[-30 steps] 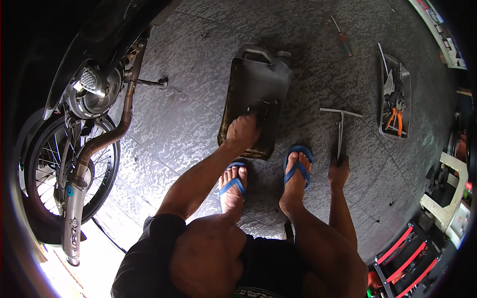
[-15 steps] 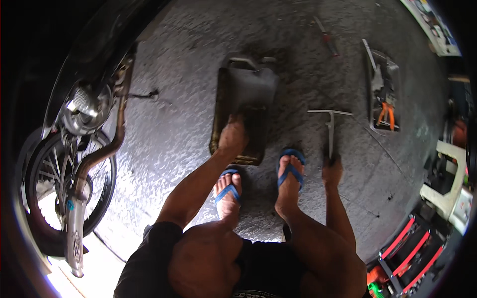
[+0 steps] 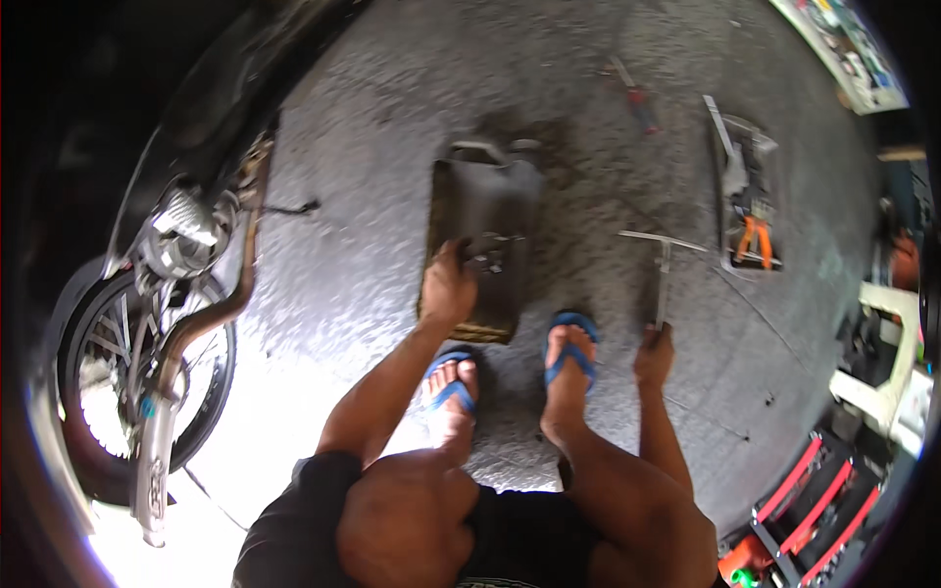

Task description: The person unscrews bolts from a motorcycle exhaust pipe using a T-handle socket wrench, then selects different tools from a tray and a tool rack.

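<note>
A dark jerry can [image 3: 485,201], apparently lying flat with its handle end away from me, is on the floor in front of my feet. Several small shiny metal pieces [image 3: 498,257] show on its dark middle. My left hand [image 3: 450,294] is over the can's left side, just left of those pieces. Its fingers are curled together, and whatever they may hold is hidden. Low to the right, my right hand [image 3: 653,355] is closed around the shaft of a T-handle wrench [image 3: 665,279]. The wrench's crossbar points away from me.
At left stands a motorcycle with a spoked wheel [image 3: 108,372] and an exhaust pipe [image 3: 211,316]. A tool tray [image 3: 730,220] with orange-handled pliers [image 3: 755,240] lies right, near a red-handled screwdriver [image 3: 640,106]. A red-and-black rack [image 3: 818,505] and white stool [image 3: 872,392] are farther right.
My left hand has shifted slightly left over the can, uncovering the small metal pieces. The T-handle wrench has tilted a little in my right hand. The whole view has shifted slightly.
</note>
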A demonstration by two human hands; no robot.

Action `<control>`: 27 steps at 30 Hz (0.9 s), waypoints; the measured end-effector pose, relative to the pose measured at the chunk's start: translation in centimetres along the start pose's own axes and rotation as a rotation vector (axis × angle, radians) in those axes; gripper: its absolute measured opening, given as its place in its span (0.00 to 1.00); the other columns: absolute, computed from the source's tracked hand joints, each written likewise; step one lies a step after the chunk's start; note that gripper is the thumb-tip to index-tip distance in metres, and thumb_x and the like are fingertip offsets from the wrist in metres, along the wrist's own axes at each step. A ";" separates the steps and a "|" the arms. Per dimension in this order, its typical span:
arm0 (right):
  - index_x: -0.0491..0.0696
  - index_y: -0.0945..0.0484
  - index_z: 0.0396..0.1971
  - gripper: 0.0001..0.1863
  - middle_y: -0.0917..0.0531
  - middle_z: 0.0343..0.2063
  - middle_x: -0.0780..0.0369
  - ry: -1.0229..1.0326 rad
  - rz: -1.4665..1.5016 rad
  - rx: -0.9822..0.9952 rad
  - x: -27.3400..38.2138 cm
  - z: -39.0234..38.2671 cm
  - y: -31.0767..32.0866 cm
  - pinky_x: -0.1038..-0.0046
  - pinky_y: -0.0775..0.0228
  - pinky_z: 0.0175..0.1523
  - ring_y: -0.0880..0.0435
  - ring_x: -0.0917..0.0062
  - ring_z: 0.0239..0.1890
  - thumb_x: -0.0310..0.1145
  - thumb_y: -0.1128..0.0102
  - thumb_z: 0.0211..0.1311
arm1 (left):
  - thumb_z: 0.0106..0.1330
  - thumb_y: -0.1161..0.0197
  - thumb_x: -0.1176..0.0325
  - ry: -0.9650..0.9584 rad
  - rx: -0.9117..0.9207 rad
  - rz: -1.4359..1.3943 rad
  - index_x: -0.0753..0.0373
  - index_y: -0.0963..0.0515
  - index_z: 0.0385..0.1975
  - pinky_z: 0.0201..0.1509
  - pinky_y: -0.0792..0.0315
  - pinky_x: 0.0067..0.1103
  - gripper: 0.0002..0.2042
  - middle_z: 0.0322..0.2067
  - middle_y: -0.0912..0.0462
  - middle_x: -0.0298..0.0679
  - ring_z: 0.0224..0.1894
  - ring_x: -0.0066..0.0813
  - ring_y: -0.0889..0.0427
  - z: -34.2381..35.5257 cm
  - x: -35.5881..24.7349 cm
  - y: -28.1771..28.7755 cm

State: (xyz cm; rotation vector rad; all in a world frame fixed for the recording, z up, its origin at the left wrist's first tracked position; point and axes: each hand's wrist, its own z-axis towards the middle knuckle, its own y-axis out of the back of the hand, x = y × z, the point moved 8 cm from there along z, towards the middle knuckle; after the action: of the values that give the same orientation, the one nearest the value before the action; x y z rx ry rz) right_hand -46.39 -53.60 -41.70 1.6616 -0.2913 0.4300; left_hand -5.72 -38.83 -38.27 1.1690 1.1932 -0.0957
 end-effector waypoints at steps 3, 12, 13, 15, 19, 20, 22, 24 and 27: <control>0.43 0.27 0.48 0.17 0.19 0.33 0.42 -0.039 -0.026 0.127 0.3 -0.3 -1.8 0.50 0.31 0.38 0.20 0.43 0.37 0.40 0.53 0.70 | 0.60 0.45 0.75 0.091 -0.036 -0.005 0.66 0.28 0.53 0.56 0.29 0.39 0.19 0.47 0.21 0.56 0.51 0.56 0.23 -0.1 2.1 1.8; 0.40 0.28 0.47 0.18 0.20 0.38 0.42 0.044 0.073 0.076 0.1 -0.7 -2.3 0.53 0.31 0.44 0.22 0.43 0.42 0.40 0.50 0.68 | 0.63 0.39 0.57 0.131 0.144 0.087 0.67 0.29 0.53 0.47 0.25 0.43 0.24 0.40 0.19 0.59 0.42 0.59 0.19 -2.0 3.2 -1.2; 0.39 0.28 0.48 0.20 0.20 0.40 0.42 0.047 0.048 0.090 -0.1 -0.7 -2.5 0.53 0.31 0.45 0.22 0.43 0.44 0.41 0.49 0.68 | 0.63 0.39 0.54 0.125 0.186 0.039 0.67 0.30 0.54 0.47 0.25 0.43 0.26 0.41 0.20 0.60 0.43 0.58 0.19 -2.3 2.2 -1.3; 0.39 0.29 0.50 0.21 0.20 0.41 0.41 0.049 0.000 0.082 -1.0 -0.5 -2.9 0.53 0.31 0.46 0.22 0.43 0.45 0.41 0.47 0.67 | 0.64 0.39 0.50 0.123 0.238 0.065 0.67 0.30 0.55 0.50 0.26 0.41 0.28 0.46 0.22 0.60 0.48 0.55 0.20 -2.6 -1.6 -0.9; 0.39 0.29 0.52 0.23 0.21 0.44 0.41 0.070 -0.040 0.061 -2.2 -0.7 -3.4 0.54 0.31 0.49 0.23 0.43 0.48 0.43 0.47 0.67 | 0.59 0.38 0.58 -0.056 0.254 0.304 0.64 0.31 0.57 0.56 0.31 0.39 0.27 0.55 0.30 0.55 0.58 0.52 0.28 -3.2 -4.0 -3.4; 0.38 0.29 0.53 0.25 0.22 0.46 0.41 0.044 -0.079 0.109 -2.4 -0.5 -3.9 0.55 0.32 0.52 0.24 0.44 0.50 0.45 0.49 0.69 | 0.56 0.36 0.61 -0.078 0.357 0.316 0.63 0.31 0.58 0.58 0.33 0.41 0.28 0.54 0.31 0.55 0.58 0.55 0.31 -3.2 -3.4 -4.1; 0.37 0.29 0.53 0.25 0.22 0.46 0.41 0.133 0.002 0.089 -4.2 0.2 -3.7 0.54 0.32 0.51 0.23 0.44 0.49 0.45 0.50 0.70 | 0.55 0.37 0.65 -0.113 0.302 0.420 0.64 0.31 0.57 0.58 0.34 0.42 0.27 0.52 0.31 0.53 0.57 0.54 0.31 -3.0 -4.6 -3.2; 0.38 0.29 0.52 0.23 0.22 0.45 0.41 0.113 -0.011 0.135 -3.8 0.1 -4.3 0.53 0.32 0.49 0.23 0.45 0.49 0.44 0.50 0.70 | 0.53 0.38 0.68 -0.127 0.261 0.542 0.64 0.30 0.55 0.58 0.34 0.43 0.26 0.50 0.31 0.51 0.56 0.53 0.31 -3.4 -4.2 -0.7; 0.39 0.29 0.52 0.22 0.22 0.44 0.42 0.096 -0.021 0.135 -3.2 0.0 -4.6 0.52 0.31 0.46 0.22 0.46 0.48 0.43 0.50 0.70 | 0.53 0.40 0.71 -0.135 -0.044 0.707 0.65 0.32 0.59 0.65 0.42 0.49 0.29 0.59 0.38 0.59 0.62 0.59 0.39 -2.5 -2.6 4.0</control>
State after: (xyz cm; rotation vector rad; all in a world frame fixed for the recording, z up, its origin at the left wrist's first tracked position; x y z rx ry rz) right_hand -47.27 -53.16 -47.18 1.7681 -0.1772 0.5216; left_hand -6.06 -36.39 -33.45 1.4578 0.6104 0.3789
